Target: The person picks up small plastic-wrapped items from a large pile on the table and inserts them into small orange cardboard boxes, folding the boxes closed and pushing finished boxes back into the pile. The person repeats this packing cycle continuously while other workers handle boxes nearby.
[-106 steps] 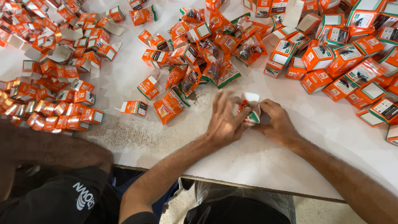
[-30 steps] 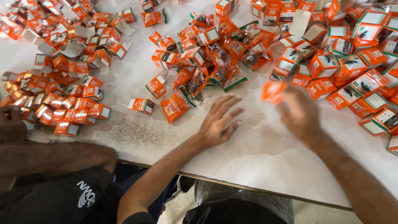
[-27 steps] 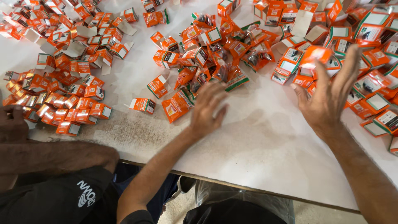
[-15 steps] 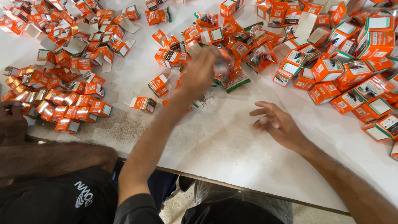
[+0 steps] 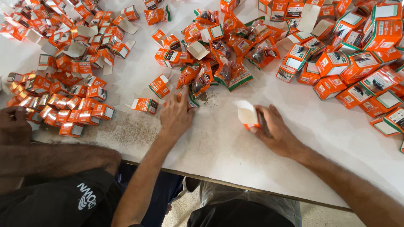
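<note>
My left hand (image 5: 176,115) rests on the white table (image 5: 227,147) with its fingers closed on an orange plastic packet (image 5: 192,101) at the near edge of a heap of such packets (image 5: 227,63). To its right, my right hand (image 5: 275,131) grips a small orange carton (image 5: 248,116) whose white top flap stands open. The carton is tilted with its opening toward my left hand. The two hands are about a hand's width apart.
Closed orange and green cartons (image 5: 357,63) are piled at the right. Open, empty cartons (image 5: 71,71) are spread over the left, some in rows. Another person's forearm (image 5: 59,157) and hand (image 5: 14,126) lie along the table's near left edge.
My right hand put a closed carton on the right pile and now holds an open one. My left hand reached into the packet heap and drew back with a packet.
</note>
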A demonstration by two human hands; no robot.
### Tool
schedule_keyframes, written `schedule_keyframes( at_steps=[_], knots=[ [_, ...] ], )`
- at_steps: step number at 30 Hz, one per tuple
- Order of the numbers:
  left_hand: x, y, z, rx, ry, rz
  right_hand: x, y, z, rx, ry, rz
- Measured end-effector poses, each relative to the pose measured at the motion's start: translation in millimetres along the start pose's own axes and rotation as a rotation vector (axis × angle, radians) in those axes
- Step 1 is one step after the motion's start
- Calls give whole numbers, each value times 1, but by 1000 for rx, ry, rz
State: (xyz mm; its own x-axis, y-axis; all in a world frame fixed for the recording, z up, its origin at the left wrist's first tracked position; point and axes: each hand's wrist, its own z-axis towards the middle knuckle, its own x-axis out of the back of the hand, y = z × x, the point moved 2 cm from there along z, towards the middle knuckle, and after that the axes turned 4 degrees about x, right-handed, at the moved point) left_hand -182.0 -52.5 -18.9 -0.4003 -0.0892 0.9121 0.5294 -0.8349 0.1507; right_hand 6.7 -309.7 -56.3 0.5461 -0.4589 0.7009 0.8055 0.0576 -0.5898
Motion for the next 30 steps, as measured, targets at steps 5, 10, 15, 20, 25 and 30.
schedule_keyframes(
  at_steps=[5,10,15,20,25,30],
  knots=[
    [-8,9,-3,-89,-57,-222,13,-6,1,-50,52,31],
    [-4,78,-24,-338,207,-796,25,2,4,-55,78,57],
    [-8,127,-22,-861,382,-587,22,10,0,-19,116,225],
    [-18,132,-19,-726,329,-376,21,12,2,-22,139,115],
    [-31,139,-19,-472,228,-500,18,6,3,-32,152,52],
    [-43,147,-7,-323,59,-450,18,0,5,4,206,41]
  ],
)
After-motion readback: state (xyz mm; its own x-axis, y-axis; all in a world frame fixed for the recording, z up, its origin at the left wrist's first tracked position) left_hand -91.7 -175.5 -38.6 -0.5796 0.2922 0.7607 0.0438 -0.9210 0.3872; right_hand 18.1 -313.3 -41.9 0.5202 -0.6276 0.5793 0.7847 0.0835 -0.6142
